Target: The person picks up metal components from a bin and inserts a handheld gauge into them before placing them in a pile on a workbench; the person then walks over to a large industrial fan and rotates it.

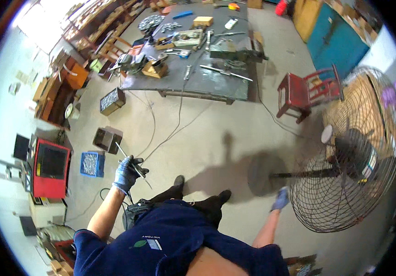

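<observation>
My left hand (128, 174), in a blue and black work glove, is closed round a thin metal rod (122, 149). The rod slants across the palm, and both its ends stick out past the fingers. On the floor beyond it are a dark bin (107, 140) and a blue crate (92, 164) of small metal parts. My right hand (280, 200), also gloved, hangs low at my right side, close to the wire guard of a large fan (345, 177). Its fingers are small and blurred, and I make out nothing held there.
Ahead stands a dark workbench (170, 83) with tools and metal parts on it. Cables (179, 122) trail over the floor below it. A red wooden chair (294, 92) stands right of the bench. To my left are a red-framed machine (50, 168) and another parts bin (112, 101).
</observation>
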